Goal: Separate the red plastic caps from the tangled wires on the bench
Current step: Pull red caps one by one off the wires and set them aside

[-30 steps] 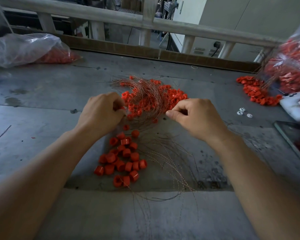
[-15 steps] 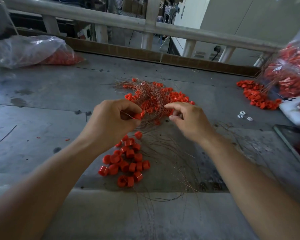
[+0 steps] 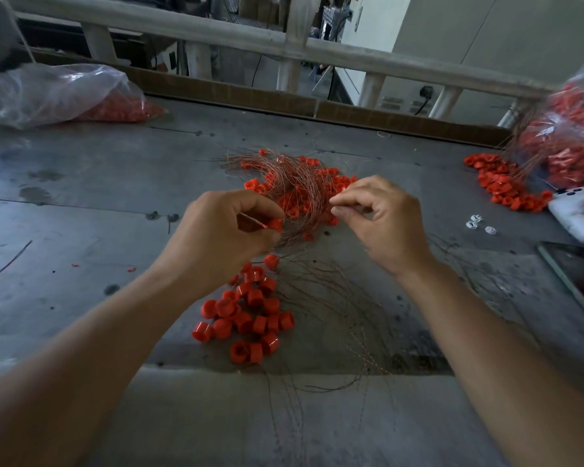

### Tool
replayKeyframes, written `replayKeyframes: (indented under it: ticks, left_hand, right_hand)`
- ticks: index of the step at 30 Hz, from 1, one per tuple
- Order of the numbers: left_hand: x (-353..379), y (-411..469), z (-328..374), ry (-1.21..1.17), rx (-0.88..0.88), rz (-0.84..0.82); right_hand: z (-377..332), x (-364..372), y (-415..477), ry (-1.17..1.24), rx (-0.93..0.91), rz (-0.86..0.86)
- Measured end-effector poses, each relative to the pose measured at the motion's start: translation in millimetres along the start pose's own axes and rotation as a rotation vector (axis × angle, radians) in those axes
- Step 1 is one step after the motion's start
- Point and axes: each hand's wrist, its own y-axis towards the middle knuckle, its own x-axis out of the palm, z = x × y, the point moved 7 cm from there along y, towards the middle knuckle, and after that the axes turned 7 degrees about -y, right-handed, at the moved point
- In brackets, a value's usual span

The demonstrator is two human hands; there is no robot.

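Observation:
A tangle of thin copper-coloured wires (image 3: 289, 183) with red caps caught in it lies at the middle of the grey bench (image 3: 81, 203). My left hand (image 3: 223, 230) is raised just in front of it and pinches one red cap (image 3: 274, 225) between thumb and fingers. My right hand (image 3: 381, 217) is beside it, thumb and forefinger pinched on a thin wire at the tangle's right edge. A heap of loose red caps (image 3: 250, 315) lies below my left hand. Bare wires (image 3: 338, 308) lie spread to its right.
A clear plastic bag with red caps (image 3: 58, 96) lies at the far left. Another bag of caps and wires (image 3: 567, 143) stands at the right, with a red heap (image 3: 503, 183) beside it. A white device (image 3: 577, 214), small white pieces (image 3: 476, 222) and a dark tray (image 3: 577, 284) sit at right.
Both hands have lifted and drawn toward me from the tangle. My left hand now holds a single red cap, and my right hand pinches a wire near it.

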Motion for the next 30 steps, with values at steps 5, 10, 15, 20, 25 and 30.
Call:
replayKeyframes:
  ticks: [5, 10, 15, 20, 25, 30]
  left_hand:
    - [-1.3, -1.3, 6.8, -0.058, 0.013, -0.002]
    - [6.0, -4.0, 10.4, -0.056, 0.011, -0.088]
    - [1.9, -4.1, 6.7, -0.021, -0.026, -0.053]
    - [4.7, -5.6, 8.4, -0.007, -0.044, -0.121]
    - [9.3, -6.9, 15.3, 0.01, 0.014, -0.158]
    - [15.5, -8.9, 19.0, 0.009, 0.047, -0.204]
  right_hand:
    - [-10.0, -13.7, -2.2, -0.019, -0.071, 0.072]
    - [-15.4, -16.7, -3.9, -0.026, -0.09, 0.079]
    - [-17.3, -19.5, -4.8, -0.043, -0.104, 0.086]
    - [-18.5, -19.6, -4.7, -0.045, -0.105, 0.05]
    - [-31.9, -9.9, -8.9, 0.005, -0.171, -0.066]
    - [-56.9, 1.2, -19.2, 0.004, -0.342, -0.135]
